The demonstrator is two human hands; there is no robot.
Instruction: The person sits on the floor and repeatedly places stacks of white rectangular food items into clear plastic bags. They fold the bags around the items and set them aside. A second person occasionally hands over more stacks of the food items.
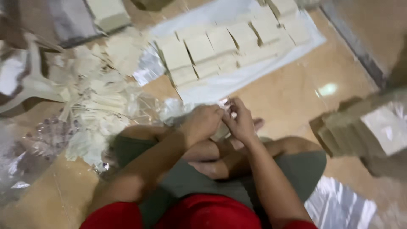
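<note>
mostly blurred, left hand (202,123), right hand (240,122), packet (223,103) hidden

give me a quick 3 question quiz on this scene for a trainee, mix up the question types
1. True or false: the left hand and the right hand are far apart, one on each knee.
2. Multiple choice: the rows of pale rectangular blocks lie on A) a white sheet B) a red tray C) a metal rack.
3. Fill in: the loose heap of clear plastic wrappers lies on the person's ____ side.

Key:
1. False. The hands meet over the crossed legs, working a small, blurred item between them.
2. A
3. left
</note>
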